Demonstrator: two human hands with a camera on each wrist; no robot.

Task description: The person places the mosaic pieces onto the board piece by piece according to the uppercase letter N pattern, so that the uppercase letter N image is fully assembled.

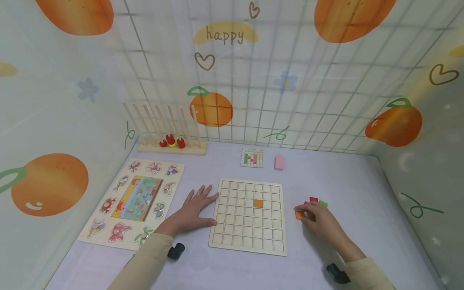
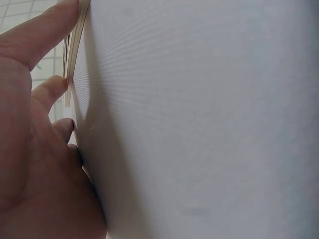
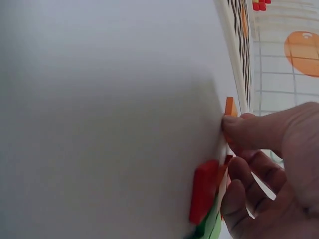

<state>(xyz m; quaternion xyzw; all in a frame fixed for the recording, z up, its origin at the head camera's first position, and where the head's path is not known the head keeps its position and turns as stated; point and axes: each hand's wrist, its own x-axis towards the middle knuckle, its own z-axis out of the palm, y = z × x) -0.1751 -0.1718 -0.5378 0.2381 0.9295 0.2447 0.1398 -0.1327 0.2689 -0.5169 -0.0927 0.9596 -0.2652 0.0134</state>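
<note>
A pale wooden grid board lies on the table with one orange square tile in a cell right of its middle. My left hand rests at the board's left side, fingers spread, its thumb and index fingertip touching the edge. To the right of the board, my right hand pinches another orange tile between thumb and finger, low at the tabletop. Beside those fingers lie red tiles and a green tile, partly hidden by the hand.
A sea-animal puzzle board lies at the left. Behind it stands a wooden peg rack with several red and yellow beads. A small pattern card and a pink block are beyond the grid board. Printed curtains enclose the table.
</note>
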